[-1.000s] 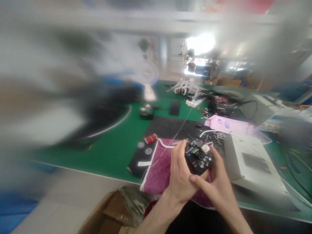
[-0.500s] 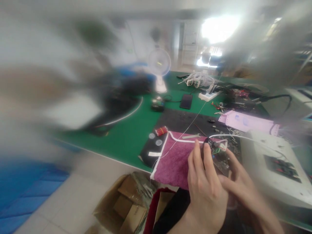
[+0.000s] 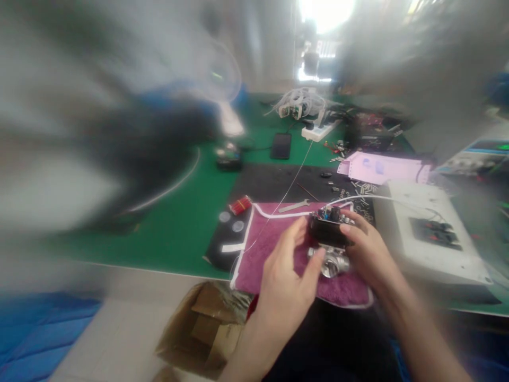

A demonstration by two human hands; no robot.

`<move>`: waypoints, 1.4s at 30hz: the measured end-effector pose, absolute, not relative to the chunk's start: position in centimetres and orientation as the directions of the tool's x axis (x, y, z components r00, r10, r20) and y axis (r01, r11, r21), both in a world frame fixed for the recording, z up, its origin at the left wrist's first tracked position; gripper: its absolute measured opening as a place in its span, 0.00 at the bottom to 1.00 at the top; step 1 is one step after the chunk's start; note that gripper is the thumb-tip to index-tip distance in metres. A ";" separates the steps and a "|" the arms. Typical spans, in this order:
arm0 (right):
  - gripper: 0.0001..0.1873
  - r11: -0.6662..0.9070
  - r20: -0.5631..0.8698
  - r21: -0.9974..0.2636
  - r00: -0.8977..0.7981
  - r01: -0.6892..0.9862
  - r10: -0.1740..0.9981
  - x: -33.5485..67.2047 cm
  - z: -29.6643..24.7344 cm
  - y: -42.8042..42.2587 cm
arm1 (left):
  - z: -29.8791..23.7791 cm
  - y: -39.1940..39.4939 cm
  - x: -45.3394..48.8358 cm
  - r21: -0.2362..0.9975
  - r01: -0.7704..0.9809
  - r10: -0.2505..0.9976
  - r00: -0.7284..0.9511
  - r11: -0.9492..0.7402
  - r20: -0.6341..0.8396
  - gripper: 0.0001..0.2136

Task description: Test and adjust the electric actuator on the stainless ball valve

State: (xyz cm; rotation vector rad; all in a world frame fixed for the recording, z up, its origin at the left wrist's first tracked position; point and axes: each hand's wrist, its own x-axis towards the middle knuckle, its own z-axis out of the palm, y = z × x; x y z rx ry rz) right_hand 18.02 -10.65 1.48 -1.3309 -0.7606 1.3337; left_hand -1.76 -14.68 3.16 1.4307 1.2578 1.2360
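A black device (image 3: 328, 231) with an exposed circuit board on top and a silver metal pipe fitting (image 3: 330, 262) below is held over a purple cloth (image 3: 264, 257). My right hand (image 3: 369, 252) grips its right side, with the thumb on the black front. My left hand (image 3: 288, 270) is curved round the left side. Its fingertips meet the black housing's edge and its thumb lies at the metal fitting. A white cable (image 3: 278, 215) runs along the cloth's upper edge behind the device. Just above the cloth lies an open-end wrench (image 3: 294, 206).
Red sticks in a bundle (image 3: 240, 205) lie left of the cloth. A pale instrument box (image 3: 421, 223) stands at the right, near pink papers (image 3: 385, 168) and scattered metal pins. Farther back are a phone (image 3: 281, 146) and a power strip (image 3: 320, 130). A cardboard box (image 3: 178, 334) sits below the table edge.
The device has turned, so its black front and metal fitting now show. My left hand has shifted left and opened away from the right hand. The camera view has tilted down and moved right.
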 end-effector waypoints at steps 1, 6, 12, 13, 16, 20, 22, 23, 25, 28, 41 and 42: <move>0.41 -0.241 -0.285 -0.943 0.181 -0.230 0.941 17.9 1.5 -10.7 | 3.1 -14.2 -3.2 0.955 0.246 0.984 -0.022 -0.164 0.175 0.22; 0.41 -0.251 -0.289 -0.950 0.223 -0.185 0.931 17.5 1.8 -10.7 | 1.7 -11.0 -11.3 0.545 0.809 0.877 -0.082 -0.219 0.474 0.13; 0.37 -0.198 -0.238 -0.962 0.224 -0.187 0.945 17.5 1.4 -10.9 | -1.0 -9.1 -15.8 0.339 0.917 0.931 0.080 -0.210 0.357 0.17; 0.36 -0.192 -0.233 -0.963 0.219 -0.192 0.948 17.5 1.4 -10.9 | -1.3 -8.9 -16.0 0.344 0.912 0.934 0.098 -0.222 0.344 0.17; 0.35 -0.187 -0.230 -0.960 0.207 -0.207 0.951 17.6 1.2 -11.0 | -1.4 -8.3 -16.2 0.362 0.897 0.936 0.132 -0.252 0.326 0.16; 0.36 -0.177 -0.220 -0.961 0.201 -0.213 0.955 17.7 0.9 -10.9 | -0.5 -8.1 -16.4 0.397 0.878 0.931 0.127 -0.266 0.341 0.13; 0.36 -0.165 -0.209 -0.963 0.198 -0.215 0.958 17.7 0.7 -10.8 | 0.5 -9.0 -15.6 0.411 0.872 0.919 0.099 -0.266 0.383 0.11; 0.35 -0.161 -0.204 -0.963 0.196 -0.216 0.959 17.7 0.6 -10.8 | 1.0 -9.8 -14.8 0.441 0.855 0.910 0.081 -0.273 0.406 0.10; 0.34 -0.154 -0.198 -0.964 0.195 -0.217 0.961 17.7 0.4 -10.8 | 1.9 -12.0 -12.2 0.572 0.755 0.897 0.047 -0.320 0.440 0.07; 0.34 -0.147 -0.190 -0.965 0.198 -0.216 0.962 17.6 0.4 -10.8 | 2.4 -15.3 -7.0 0.778 0.492 0.914 0.102 -0.390 0.394 0.03; 0.32 -0.113 -0.157 -0.963 0.171 -0.246 0.973 17.8 -0.2 -10.7 | 0.9 -16.5 -0.9 0.813 0.369 0.889 0.104 -0.450 0.445 0.08; 0.32 -0.111 -0.156 -0.962 0.168 -0.250 0.973 17.8 -0.2 -10.7 | 0.9 -16.6 -0.9 0.815 0.369 0.891 0.102 -0.447 0.443 0.08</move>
